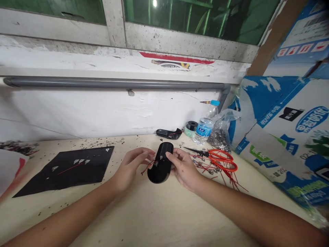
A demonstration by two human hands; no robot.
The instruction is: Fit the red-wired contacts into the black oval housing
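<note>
Right hand (183,168): gripping shell (159,173)
Left hand (132,166): half-curled at shell's 9 o'clock; grip unclear
Scissors (211,155): shell's 3 o'clock

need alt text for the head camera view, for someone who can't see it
A person's right hand holds a rounded black casing over a pale table, the left hand close beside it near thin red wires. Orange-handled scissors and a water bottle are to the right; a black sheet lies to the left.

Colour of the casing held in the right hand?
Black casing, slightly glossy; shows best in the head view.
</note>
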